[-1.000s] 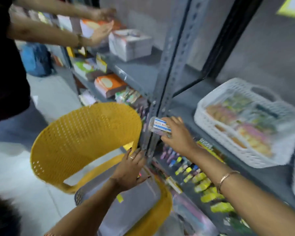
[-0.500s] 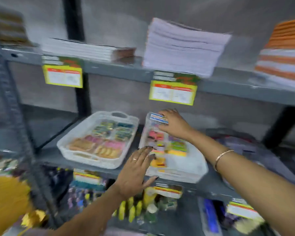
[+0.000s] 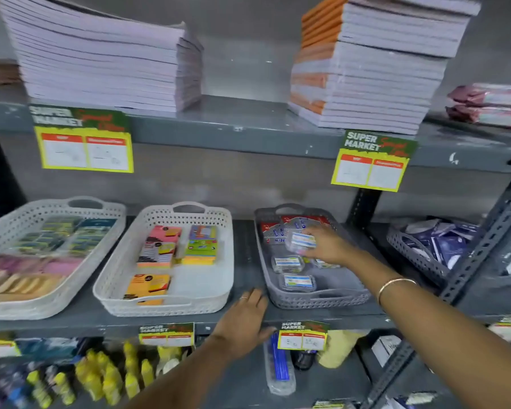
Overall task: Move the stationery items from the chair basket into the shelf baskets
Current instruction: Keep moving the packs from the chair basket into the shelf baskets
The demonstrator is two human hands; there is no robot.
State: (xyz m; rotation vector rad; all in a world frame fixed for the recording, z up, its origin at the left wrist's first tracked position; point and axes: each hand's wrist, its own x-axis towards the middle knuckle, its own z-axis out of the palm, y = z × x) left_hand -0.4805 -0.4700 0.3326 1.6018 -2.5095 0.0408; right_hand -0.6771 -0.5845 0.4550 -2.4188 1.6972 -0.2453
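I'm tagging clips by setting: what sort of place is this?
Probably a shop's stationery aisle: "Super Market" price tags on metal shelves, notebook stacks, and baskets of sticky notes.

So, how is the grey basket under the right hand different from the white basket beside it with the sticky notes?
The grey basket is dark grey; the white basket is off-white. The grey basket holds small clear boxes with blue-and-white labels, and the right hand holds one more such box over it; the white basket holds colourful sticky-note pads, and no hand is over it. The white basket looks wider. Both are perforated plastic with handle cut-outs, on the same shelf.
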